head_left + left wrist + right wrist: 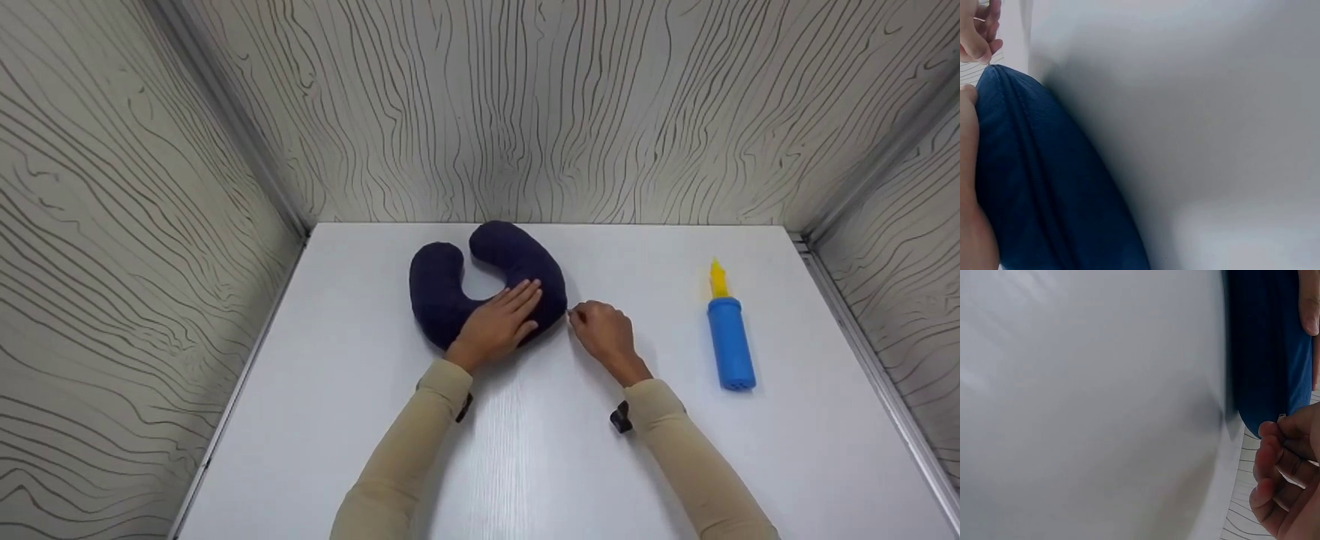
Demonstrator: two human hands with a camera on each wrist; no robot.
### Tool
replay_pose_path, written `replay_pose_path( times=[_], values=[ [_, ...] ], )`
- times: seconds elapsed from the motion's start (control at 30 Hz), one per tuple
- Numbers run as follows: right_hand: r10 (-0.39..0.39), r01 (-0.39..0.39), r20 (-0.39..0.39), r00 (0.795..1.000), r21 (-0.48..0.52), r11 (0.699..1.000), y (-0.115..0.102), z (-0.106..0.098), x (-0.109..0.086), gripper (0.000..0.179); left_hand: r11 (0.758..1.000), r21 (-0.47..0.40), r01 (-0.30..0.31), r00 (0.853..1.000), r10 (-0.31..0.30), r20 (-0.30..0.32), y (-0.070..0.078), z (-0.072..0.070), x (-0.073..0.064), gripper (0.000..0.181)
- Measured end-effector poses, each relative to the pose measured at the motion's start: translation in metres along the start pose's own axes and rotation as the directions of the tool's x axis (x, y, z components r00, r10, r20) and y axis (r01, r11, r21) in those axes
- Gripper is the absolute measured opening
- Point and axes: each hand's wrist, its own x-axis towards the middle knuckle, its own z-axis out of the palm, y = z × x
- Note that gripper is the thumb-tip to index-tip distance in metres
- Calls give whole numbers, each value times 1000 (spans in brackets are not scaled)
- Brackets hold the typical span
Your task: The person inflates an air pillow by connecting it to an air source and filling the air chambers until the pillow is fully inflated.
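Note:
A dark blue U-shaped neck pillow [437, 289] lies on the white table, its opening toward the back wall. My left hand [495, 324] rests flat on the pillow's near right curve, fingers straight. Just off the pillow's right side, my right hand [602, 328] pinches a small zipper pull [1282, 417] between thumb and forefinger, right at the pillow's edge. In the left wrist view a zipper seam [1030, 152] runs along the pillow's outer side up to the pinching fingers. The right hand's other fingers are loosely curled.
A blue hand pump [731, 345] with a yellow nozzle [718, 279] lies on the white table [315, 420] to the right of the hands. Wood-patterned panels [480, 112] enclose the table at the back and sides.

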Motion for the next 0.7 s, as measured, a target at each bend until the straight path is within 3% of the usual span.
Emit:
replay_pose_path(
  times=[0.7],
  values=[
    [63, -64, -2, 998, -41, 997, 4, -4, 17, 24, 1000, 9, 3, 1000, -3, 29, 1, 0, 0, 61]
  ],
)
